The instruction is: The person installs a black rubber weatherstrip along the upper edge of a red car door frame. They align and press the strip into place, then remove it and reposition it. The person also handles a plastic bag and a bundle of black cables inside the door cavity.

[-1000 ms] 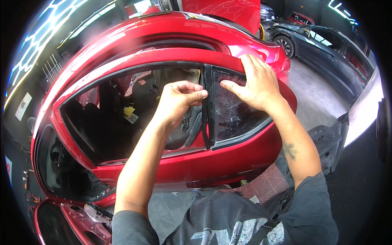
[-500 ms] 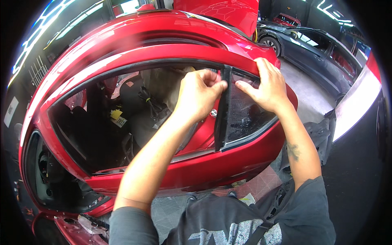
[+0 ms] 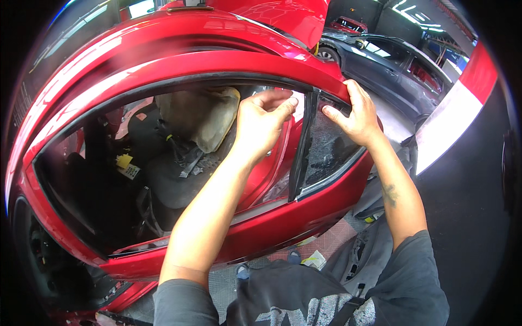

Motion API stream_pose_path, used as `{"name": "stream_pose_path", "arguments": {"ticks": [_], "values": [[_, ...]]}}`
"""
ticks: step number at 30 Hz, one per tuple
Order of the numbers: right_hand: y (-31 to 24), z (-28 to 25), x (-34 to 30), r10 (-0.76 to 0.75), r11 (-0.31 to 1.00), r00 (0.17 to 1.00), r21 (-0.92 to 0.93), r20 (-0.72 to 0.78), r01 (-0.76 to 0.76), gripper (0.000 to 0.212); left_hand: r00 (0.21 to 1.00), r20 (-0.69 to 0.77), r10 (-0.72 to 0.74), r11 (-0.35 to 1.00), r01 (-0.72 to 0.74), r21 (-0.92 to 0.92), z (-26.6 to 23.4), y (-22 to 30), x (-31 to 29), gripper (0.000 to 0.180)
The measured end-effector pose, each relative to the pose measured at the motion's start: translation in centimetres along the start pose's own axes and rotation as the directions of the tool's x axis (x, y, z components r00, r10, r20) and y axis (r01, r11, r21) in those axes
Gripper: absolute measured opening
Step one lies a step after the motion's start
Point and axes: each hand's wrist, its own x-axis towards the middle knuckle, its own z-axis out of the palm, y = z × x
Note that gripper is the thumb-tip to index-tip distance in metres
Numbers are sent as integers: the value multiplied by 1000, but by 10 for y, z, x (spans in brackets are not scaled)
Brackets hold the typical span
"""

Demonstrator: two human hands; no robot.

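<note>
A red car door (image 3: 250,239) with a black-edged window opening stands in front of me. A black upright divider strip (image 3: 302,155) separates the opening from a small dark quarter glass (image 3: 329,149) with smudges on it. My left hand (image 3: 261,125) is just left of the strip's upper end, apart from it. Its fingers are curled, with thumb and forefinger close together; whatever they may hold cannot be made out. Over the frame's upper right corner, my right hand (image 3: 356,114) hooks its fingers, while its thumb rests by the top of the quarter glass.
Through the opening show a dark seat (image 3: 174,179), a pale padded piece (image 3: 204,119) and a yellow tag (image 3: 124,161). The red car body (image 3: 179,32) lies beyond the door. A dark grey car (image 3: 380,68) stands at the far right. Dark trim parts (image 3: 353,261) lie on the floor.
My view has shifted, so the door sits further left in it. My left hand has come slightly away from the divider strip. The right hand stays on the frame corner.
</note>
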Motion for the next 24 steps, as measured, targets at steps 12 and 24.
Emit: {"name": "stream_pose_path", "arguments": {"ticks": [12, 24], "values": [[-13, -4, 8, 51, 999, 996, 0, 77, -51, 75, 946, 132, 295, 954, -284, -97, -8, -35, 53, 25], [-3, 2, 4, -15, 999, 1000, 38, 9, 14, 72, 982, 188, -31, 999, 35, -19, -13, -55, 6, 35]]}}
